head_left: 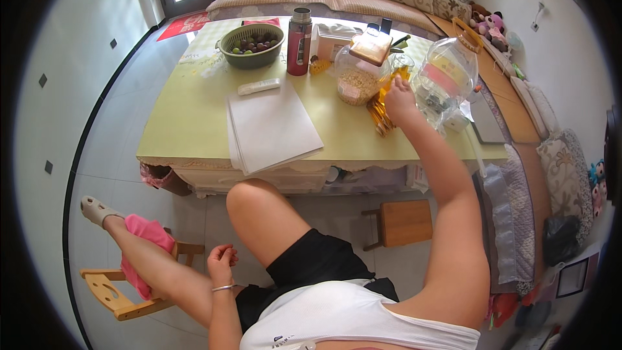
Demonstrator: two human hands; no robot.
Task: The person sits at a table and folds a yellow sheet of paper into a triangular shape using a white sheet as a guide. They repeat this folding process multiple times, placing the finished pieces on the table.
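My right hand (400,98) reaches over the right part of the table, its fingers closed at the upper end of a shiny golden packet (379,116). The packet's lower end lies on the tabletop, next to a clear round jar (355,84) of pale, grain-like pieces. Just right of this hand stands a large clear plastic jug (447,74) with an orange-brown top. My left hand (222,258) hangs low beside my thigh, away from the table, with its fingers loosely curled in and nothing visible in them. A band circles its wrist.
On the table (175,129) are white paper sheets (278,126), a white wrapped roll (258,87), a red flask (299,45), a green basket (251,58) of grapes and a tissue box (327,42). A wooden stool (405,223) stands under its front edge; a small wooden chair (107,291) is at left.
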